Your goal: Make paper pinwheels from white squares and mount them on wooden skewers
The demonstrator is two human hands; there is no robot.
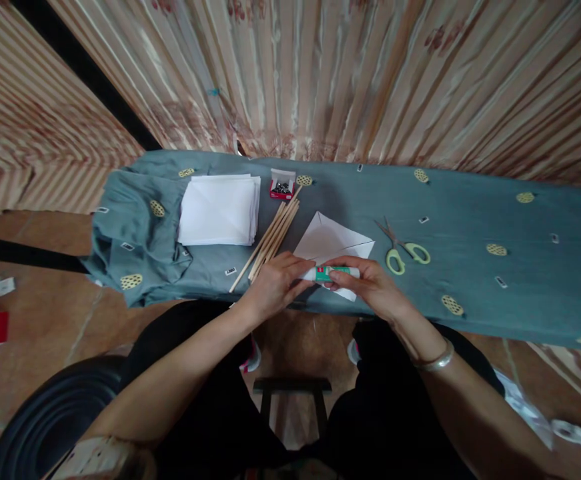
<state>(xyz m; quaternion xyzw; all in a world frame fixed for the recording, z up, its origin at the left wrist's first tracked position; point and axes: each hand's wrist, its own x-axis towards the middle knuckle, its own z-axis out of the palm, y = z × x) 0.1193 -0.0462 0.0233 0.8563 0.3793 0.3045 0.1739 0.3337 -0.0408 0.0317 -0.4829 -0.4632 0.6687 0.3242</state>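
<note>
Both hands meet on a glue stick (326, 274), white with a green label, held level above the table's near edge. My left hand (281, 280) pinches its white left end. Around the labelled body and right end, my right hand (366, 283) has its fingers closed. Just beneath and behind the glue stick lies a white sheet of paper (333, 239) with crease or cut lines, its near part partly hidden by the hands. Thin wooden sticks (276, 239) lie in a loose bundle left of the paper. Scissors (399, 248) with light green handles rest to its right, blades partly apart.
A stack of white paper (219, 210) sits at the left of the cloth-covered table (470, 213). Behind the sticks stands a small red box (282, 185) of dark metal pieces, its lid up. A pleated curtain (310, 80) hangs along the far edge.
</note>
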